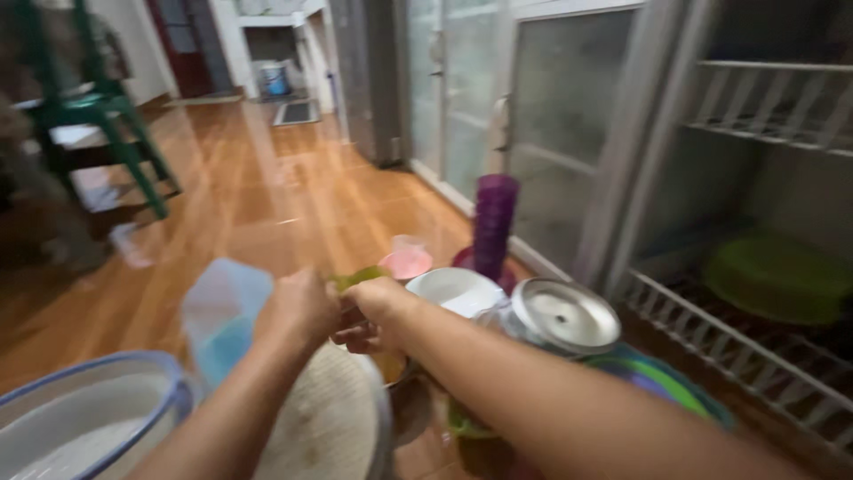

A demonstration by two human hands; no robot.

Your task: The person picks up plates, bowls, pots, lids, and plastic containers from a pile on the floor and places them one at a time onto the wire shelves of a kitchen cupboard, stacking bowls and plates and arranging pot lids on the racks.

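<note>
Both hands meet just left of centre frame over a pile of dishes on the wooden floor (267, 204). The left hand (302, 311) and right hand (378, 311) are curled together around a small green thing (357, 277) – looks like a cup or lid, but it's blurry and mostly covered, so I can't tell which. Both grips are pressed closed on it, fingers wrapped, knuckles nearly touching. Right under the hands sits a round pale woven-looking lid or tray (329, 418), and at the lower left corner there's a white basin with a blue rim (89, 418). A translucent blue plastic container (222, 316) stands just left of the left hand. Behind the hands, toward the middle of the frame: a pink cup (407, 263), a white bowl (453, 289), and a tall stack of purple cups (494, 222). Just right of the right forearm is a shiny metal lid (562, 316) resting over some green and purple plates (662, 382). On the right side an open cabinet has a wire rack (711, 333) with a green dish (780, 277) on it – a green stool (98, 107) sits in the upper left.
</note>
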